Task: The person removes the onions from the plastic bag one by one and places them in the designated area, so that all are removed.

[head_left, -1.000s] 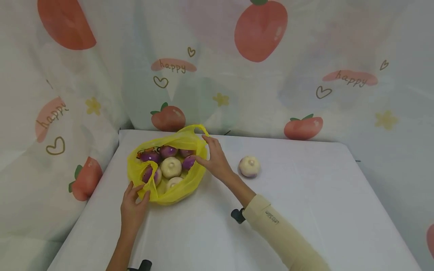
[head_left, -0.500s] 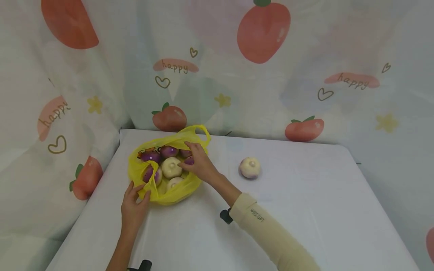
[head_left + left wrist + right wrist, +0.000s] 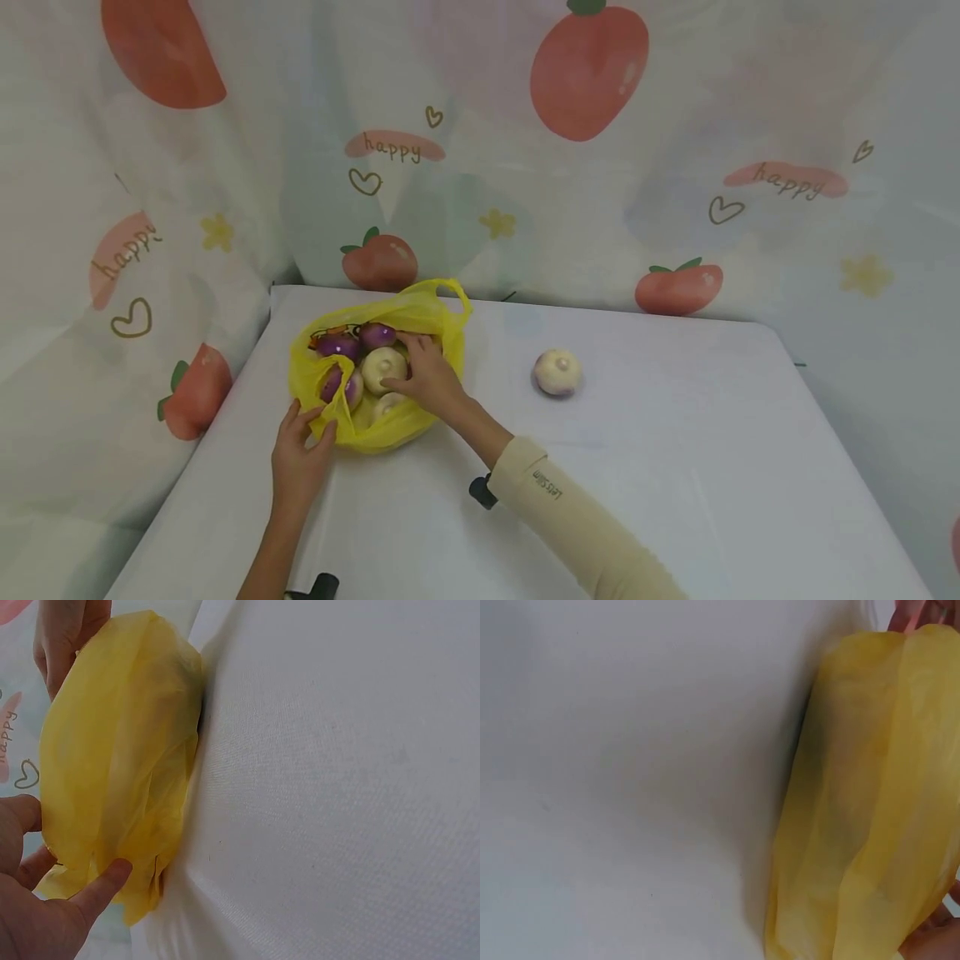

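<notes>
Yellow plastic bag [image 3: 382, 437] sits spread wide at the far left of the white-covered table [image 3: 637, 492], its loop handle [image 3: 467, 310] standing up at the back right corner. Inside, I see a cluster of round vegetables: a glossy purple one [image 3: 377, 335] at the back, another purple one [image 3: 340, 347] to its left, and a pale one [image 3: 382, 367] in the middle. A small orange-and-black item [image 3: 327, 336] lies by the back left rim.

The person's right hand [image 3: 431, 375] reaches into the bag from the right, thumb and forefinger parted beside the pale vegetable. The left hand [image 3: 300, 454] is at the near left rim, its thumb and fingers apart and touching the plastic. With the bag's wall blocking much of both wrist views, I cannot tell whether either hand actually pinches anything.

To the right of the bag, well apart from it, a lone white vegetable [image 3: 557, 372] rests on the tabletop. A cream sleeve [image 3: 585, 525] covers the right forearm, a black device [image 3: 482, 492] showing at its cuff. Behind, my head view takes in a pale curtain [image 3: 480, 83] printed with red fruit, hearts and the word "happy."
</notes>
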The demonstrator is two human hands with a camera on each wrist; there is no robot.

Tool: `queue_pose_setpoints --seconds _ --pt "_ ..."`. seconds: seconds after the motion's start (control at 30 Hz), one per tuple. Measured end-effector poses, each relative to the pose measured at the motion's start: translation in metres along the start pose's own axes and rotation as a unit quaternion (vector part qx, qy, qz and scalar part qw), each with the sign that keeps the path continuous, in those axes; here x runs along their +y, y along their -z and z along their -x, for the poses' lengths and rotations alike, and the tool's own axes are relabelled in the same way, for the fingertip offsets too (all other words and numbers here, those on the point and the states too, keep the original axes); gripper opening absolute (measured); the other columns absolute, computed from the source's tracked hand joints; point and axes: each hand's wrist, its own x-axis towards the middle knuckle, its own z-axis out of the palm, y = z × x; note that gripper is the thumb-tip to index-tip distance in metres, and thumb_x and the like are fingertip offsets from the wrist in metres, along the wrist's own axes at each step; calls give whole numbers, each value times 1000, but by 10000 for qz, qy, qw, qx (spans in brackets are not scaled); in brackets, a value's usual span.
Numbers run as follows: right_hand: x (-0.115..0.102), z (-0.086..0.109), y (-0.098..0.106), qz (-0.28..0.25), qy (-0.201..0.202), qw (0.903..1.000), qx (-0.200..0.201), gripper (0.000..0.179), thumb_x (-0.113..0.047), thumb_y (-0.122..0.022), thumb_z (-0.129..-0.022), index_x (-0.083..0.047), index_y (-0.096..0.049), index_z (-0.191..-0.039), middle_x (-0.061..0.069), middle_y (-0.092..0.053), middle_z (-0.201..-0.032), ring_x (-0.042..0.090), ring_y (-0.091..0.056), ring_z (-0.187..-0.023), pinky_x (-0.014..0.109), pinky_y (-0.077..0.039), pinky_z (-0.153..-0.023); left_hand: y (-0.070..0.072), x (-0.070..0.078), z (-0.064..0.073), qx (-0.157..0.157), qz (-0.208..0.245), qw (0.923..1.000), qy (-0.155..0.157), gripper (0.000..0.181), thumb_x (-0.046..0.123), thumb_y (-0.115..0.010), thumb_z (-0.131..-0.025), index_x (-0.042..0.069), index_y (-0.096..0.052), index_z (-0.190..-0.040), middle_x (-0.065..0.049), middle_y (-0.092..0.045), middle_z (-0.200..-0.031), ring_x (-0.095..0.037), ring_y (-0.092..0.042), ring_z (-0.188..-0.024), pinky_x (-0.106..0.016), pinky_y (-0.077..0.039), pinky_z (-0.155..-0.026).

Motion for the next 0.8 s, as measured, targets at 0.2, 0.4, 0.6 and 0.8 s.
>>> queue_pose_setpoints --seconds 0.2,0.4,0.6,0.8 --pt "-2 6 -5 213 -195 9995 -145 74 -40 -74 -80 -10 -41 -139 11 -46 -130 21 -46 -115 36 -46 -93 0 0 0 15 -45 10000 34 36 19 -63 -91 -2 -58 -120 -19 -28 -148 -39 -42 -125 -44 -42 -96" --pt "-1 10 -8 488 -241 9965 -639 74 -46 -72 -79 -9 -45 -137 12 -47 -128 20 -52 -108 34 -47 -91 2 0 2 15 -3 10000 47 36 20 -63 -91 -2 -58 -120 -19 -28 -149 -38 -42 -125 -43 -43 -95" --pt "0 12 -8 884 -47 9913 -977 76 -54 -71 -77 -12 -48 -136 8 -50 -117 17 -53 -93 30 -50 -79 2 -3 1 47 84 10000 -11 32 17 -63 -91 -3 -58 -114 -21 -29 -148 -39 -44 -123 -41 -43 -93" --pt "4 16 -9 803 403 9868 -1347 66 -55 -67 -80 -18 -54 -134 4 -55 -120 15 -52 -100 26 -47 -86 2 -3 1 -7 171 9998 118 31 19 -63 -91 -3 -57 -113 -20 -27 -149 -38 -43 -124 -36 -44 -89"
